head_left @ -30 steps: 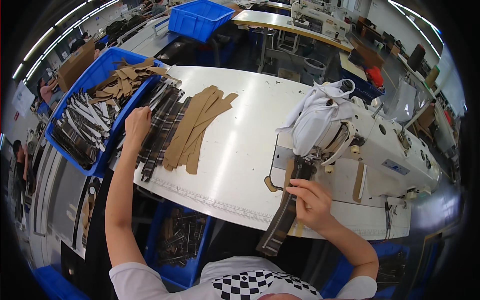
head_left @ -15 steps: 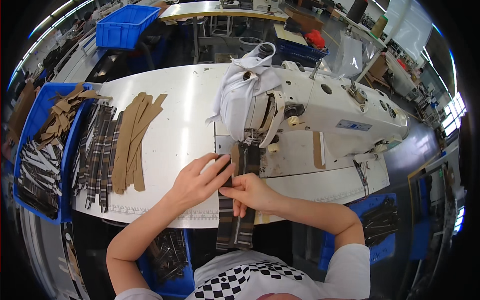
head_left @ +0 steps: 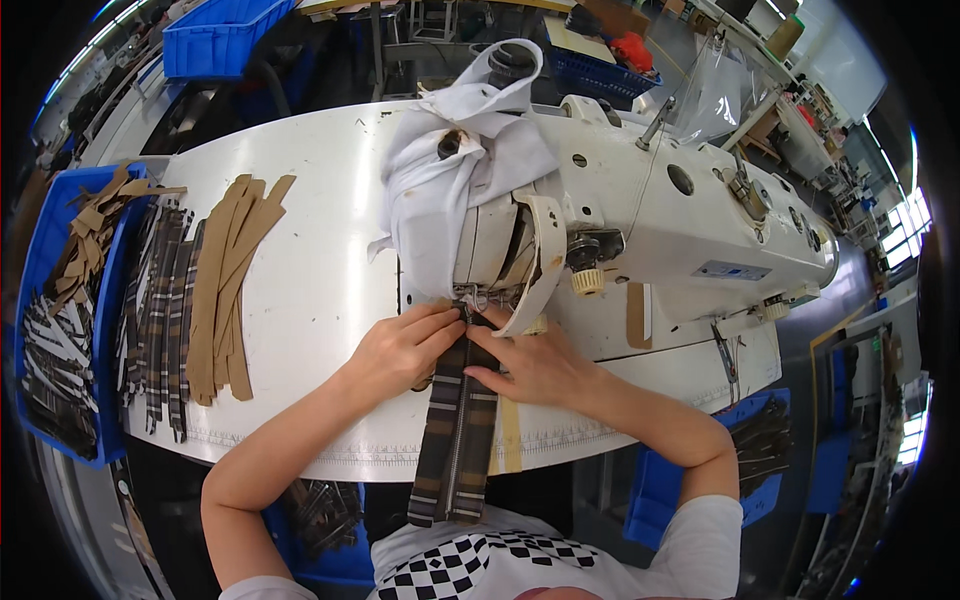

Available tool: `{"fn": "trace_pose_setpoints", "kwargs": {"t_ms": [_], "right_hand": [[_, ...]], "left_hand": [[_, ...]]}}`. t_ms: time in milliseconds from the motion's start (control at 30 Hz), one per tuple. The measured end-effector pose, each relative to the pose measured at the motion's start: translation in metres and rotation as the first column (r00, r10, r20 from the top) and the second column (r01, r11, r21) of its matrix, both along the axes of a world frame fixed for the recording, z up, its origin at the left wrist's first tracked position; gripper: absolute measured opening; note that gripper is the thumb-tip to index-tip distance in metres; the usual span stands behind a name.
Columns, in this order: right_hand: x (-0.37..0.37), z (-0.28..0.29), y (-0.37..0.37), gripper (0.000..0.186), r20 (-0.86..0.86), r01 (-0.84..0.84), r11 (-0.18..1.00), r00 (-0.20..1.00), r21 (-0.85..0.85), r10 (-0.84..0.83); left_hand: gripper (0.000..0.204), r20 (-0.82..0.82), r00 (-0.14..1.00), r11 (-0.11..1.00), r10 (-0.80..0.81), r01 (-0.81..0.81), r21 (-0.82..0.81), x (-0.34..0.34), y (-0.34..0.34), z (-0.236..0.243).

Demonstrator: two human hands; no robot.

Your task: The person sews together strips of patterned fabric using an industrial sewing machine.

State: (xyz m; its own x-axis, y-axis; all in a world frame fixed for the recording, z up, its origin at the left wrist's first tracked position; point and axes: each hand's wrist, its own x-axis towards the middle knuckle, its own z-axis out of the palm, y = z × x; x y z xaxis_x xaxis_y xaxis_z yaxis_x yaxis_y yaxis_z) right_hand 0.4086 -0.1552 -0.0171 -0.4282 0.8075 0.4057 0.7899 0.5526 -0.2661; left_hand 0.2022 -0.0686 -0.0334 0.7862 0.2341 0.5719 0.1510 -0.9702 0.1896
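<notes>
A plaid fabric strip with a zipper runs from under the needle area of a white sewing machine down over the table's front edge. My left hand pinches the strip's upper left edge, fingers pressed together just below the presser foot. From the other side my right hand grips its upper right part, index finger by the zipper near the foot and thumb lower down on the fabric. White cloth is wrapped round the machine's head. My fingers partly hide the strip's top end.
On the table's left lie brown strips and plaid strips, beside a blue bin of more strips. Thread snips lie at the right. Another blue bin hangs low at the right, near my elbow.
Both hands have moved up to the presser foot and now sit on either side of the zipper. A brown piece beside the strip's top is now mostly hidden. The view has shifted closer.
</notes>
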Motion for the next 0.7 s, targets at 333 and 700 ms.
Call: {"fn": "trace_pose_setpoints", "kwargs": {"t_ms": [333,700], "right_hand": [[0.004,-0.001,0.005,0.039,-0.013,-0.040,0.999,0.999,0.001,0.040],[0.005,-0.008,0.001,0.032,-0.005,-0.029,0.994,1.000,0.102,0.029]], "left_hand": [[0.050,-0.089,0.995,0.998,0.038,-0.043,-0.052,0.003,0.001,0.004],[0.050,-0.169,0.983,0.986,0.074,-0.097,-0.133,-0.003,-0.004,0.001]]}}
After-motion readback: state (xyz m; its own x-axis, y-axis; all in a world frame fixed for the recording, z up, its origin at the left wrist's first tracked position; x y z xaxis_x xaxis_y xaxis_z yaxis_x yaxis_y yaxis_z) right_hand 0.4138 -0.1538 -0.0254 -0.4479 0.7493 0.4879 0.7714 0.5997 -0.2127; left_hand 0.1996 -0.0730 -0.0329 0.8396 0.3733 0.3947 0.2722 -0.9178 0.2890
